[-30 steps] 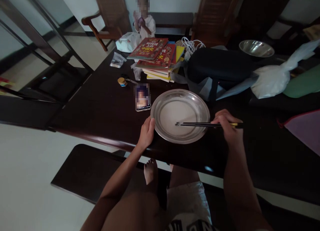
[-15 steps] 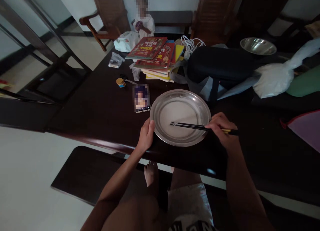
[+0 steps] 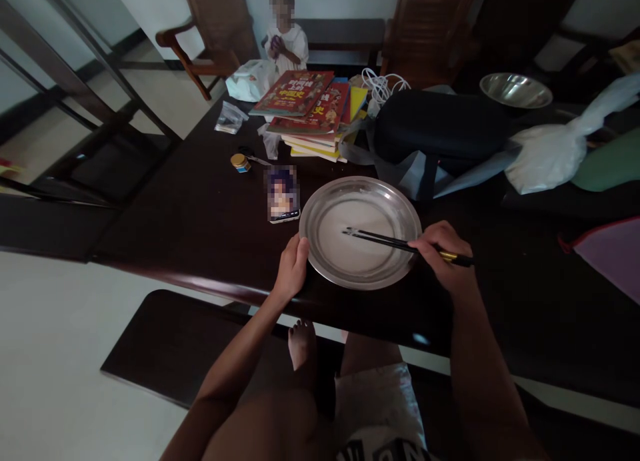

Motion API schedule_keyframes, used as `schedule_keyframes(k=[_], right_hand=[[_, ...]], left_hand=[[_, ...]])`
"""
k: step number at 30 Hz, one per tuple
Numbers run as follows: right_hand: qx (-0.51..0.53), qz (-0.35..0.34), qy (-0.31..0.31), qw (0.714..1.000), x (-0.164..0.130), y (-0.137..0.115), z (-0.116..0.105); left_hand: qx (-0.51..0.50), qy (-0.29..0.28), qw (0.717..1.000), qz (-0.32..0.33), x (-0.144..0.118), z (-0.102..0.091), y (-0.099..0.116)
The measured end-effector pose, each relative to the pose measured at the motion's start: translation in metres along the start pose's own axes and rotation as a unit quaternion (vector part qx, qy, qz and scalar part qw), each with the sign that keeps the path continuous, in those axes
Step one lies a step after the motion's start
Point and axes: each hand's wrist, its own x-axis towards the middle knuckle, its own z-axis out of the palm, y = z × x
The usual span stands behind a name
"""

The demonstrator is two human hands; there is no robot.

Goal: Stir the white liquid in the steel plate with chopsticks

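A round steel plate [image 3: 320,201] with a pale film in its middle lies near the front edge of a dark wooden table [image 3: 200,221]. My left hand [image 3: 291,268] rests against the plate's near-left rim, fingers curled on it. My right hand [image 3: 443,258] holds a pair of black chopsticks [image 3: 380,240] at the plate's right side, and their tips reach over the middle of the plate.
A phone [image 3: 283,193] lies left of the plate, with a small jar [image 3: 240,162] beyond it. Further back sit a stack of books [image 3: 310,111], a black bag [image 3: 440,131], white plastic bags [image 3: 547,156] and a steel bowl [image 3: 515,90]. Another person [image 3: 284,38] stands at the far end.
The chopstick tips have swung from the plate's near part up toward its middle. My right hand shifted slightly left. My left hand stayed on the rim.
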Motion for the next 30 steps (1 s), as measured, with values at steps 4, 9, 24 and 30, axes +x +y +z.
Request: schedule_keyframes(k=[4, 9, 24, 30], right_hand=[[0.038, 0.014, 0.083, 0.996, -0.0026, 0.0066, -0.006], [0.032, -0.003, -0.012, 0.999, -0.0019, 0.0012, -0.0026], [0.013, -0.014, 0.002, 1.0, 0.0003, 0.0004, -0.0011], [0.061, -0.025, 0.055, 0.996, -0.0017, 0.0067, -0.0043]], left_hand=[[-0.002, 0.001, 1.0, -0.001, -0.0001, 0.0001, 0.0006], [-0.004, 0.006, 1.0, -0.006, -0.001, 0.0004, 0.0019], [0.003, 0.003, 1.0, -0.007, -0.0006, 0.0019, 0.0004], [0.003, 0.002, 1.0, -0.005, -0.0011, 0.0015, -0.0002]])
